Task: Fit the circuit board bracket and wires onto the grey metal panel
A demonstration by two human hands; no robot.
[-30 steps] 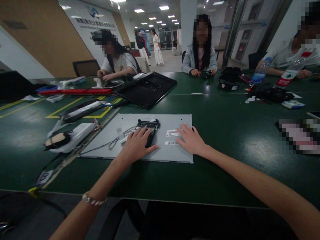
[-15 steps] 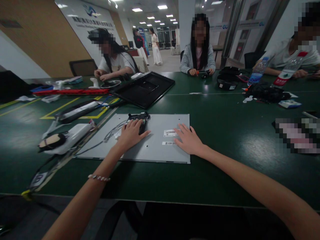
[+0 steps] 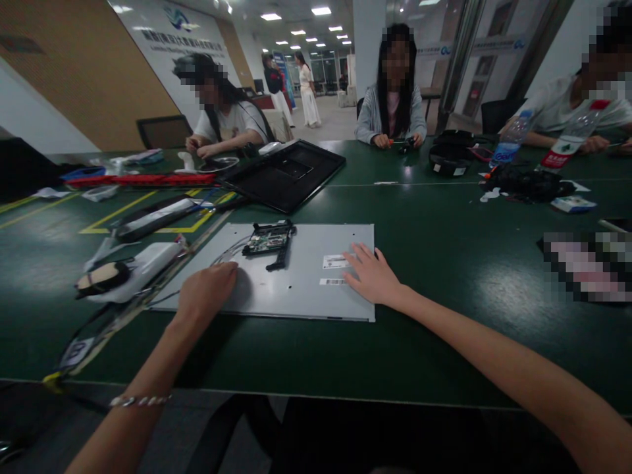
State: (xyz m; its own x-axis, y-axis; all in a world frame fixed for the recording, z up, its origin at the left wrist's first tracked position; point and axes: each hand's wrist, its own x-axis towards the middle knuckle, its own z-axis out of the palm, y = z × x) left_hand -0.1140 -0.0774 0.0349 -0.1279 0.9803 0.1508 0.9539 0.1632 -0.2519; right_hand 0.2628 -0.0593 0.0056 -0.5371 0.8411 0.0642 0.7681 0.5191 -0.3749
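A grey metal display panel (image 3: 311, 306) lies flat on the green table. My right hand (image 3: 372, 273) rests on its right edge, fingers spread, beside two white labels (image 3: 336, 262). On the panel's upper left part sits a green circuit board (image 3: 269, 242) in a black plastic bracket (image 3: 279, 258). Thin grey cables (image 3: 231, 253) run from the board's left side towards my left hand (image 3: 210, 288). That hand is closed over the panel's left part, its fingertips turned away, so what they hold is hidden.
A black monitor casing (image 3: 286, 174) lies behind the panel. Left are a white device with a tan pad (image 3: 143, 270), a black-and-white bar (image 3: 158, 217) and red strips (image 3: 148, 179). Bottles (image 3: 511, 141) and a black bundle (image 3: 528, 184) stand far right. Co-workers (image 3: 392, 122) sit opposite.
My left hand has moved left and nearer me, off the circuit board, and its fingers have closed. The board and bracket now show uncovered. My right hand has stayed in place.
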